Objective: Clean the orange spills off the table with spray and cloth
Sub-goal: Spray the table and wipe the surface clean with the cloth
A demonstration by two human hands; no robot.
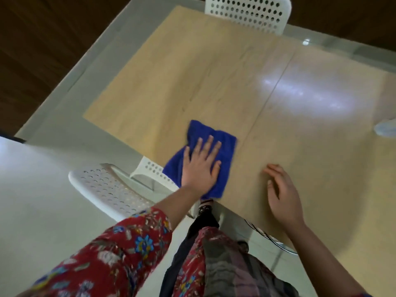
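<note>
A blue cloth (222, 144) lies flat on the light wooden table (192, 78) close to its near edge. My left hand (200, 166) presses down on the cloth with the palm flat and the fingers spread. My right hand (282, 194) rests on the bare tabletop to the right of the cloth, fingers loosely curled, holding nothing. I see no orange spill on the visible tabletop. A pale object (385, 128) is cut off by the right edge of the view; I cannot tell whether it is the spray bottle.
A white perforated chair (107, 189) stands at the near left corner of the table, partly under the cloth's edge. Another white perforated chair (248, 11) stands at the far side. The floor around is pale tile with dark wood beyond.
</note>
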